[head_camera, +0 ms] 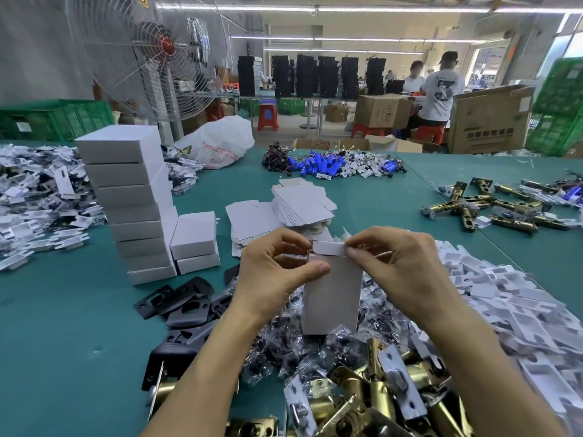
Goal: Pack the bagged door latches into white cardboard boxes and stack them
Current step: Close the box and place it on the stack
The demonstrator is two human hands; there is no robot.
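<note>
Busy closing a tall white cardboard box (331, 298), held upright above the front middle of the green worktop (63, 326), over a heap of clear-bagged latches (284, 351). Gripped near the top by the left hand (277, 272), thumb across the front. Pinched at the small white top flap (328, 248) by the right hand (400, 266). Next, most likely: tuck the flap in neatly, then lay on the white box stack (129, 200) toward the left edge.

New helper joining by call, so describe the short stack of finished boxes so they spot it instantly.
Find the big fan at back left; below it on the green table rises a tall stack of white boxes. Close against that tower's right side is the short stack: only two closed boxes high, unlike the flat blanks lying farther right.
</note>
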